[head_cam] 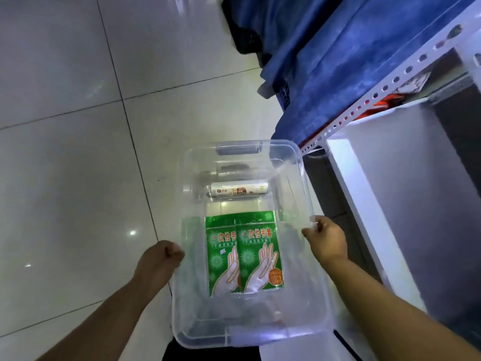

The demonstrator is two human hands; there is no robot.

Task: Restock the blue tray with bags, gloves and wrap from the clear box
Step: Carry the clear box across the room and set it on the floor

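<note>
I hold the clear box (pixel 294 155) above the tiled floor, one hand on each long side. My left hand (pixel 158 261) grips its left rim and my right hand (pixel 326 239) grips its right rim. Inside lie two green packs of disposable gloves (pixel 243 252), side by side and overlapping a little, near me. A white roll of wrap (pixel 238 191) rests crosswise at the far end. No blue tray is recognisable in view.
A white shelf unit with a perforated metal upright (pixel 374 96) stands to the right. A blue cloth (pixel 338 61) hangs over things behind it. Orange-red packaging (pixel 387 102) shows under the upright. Glossy white floor tiles (pixel 78 152) spread to the left.
</note>
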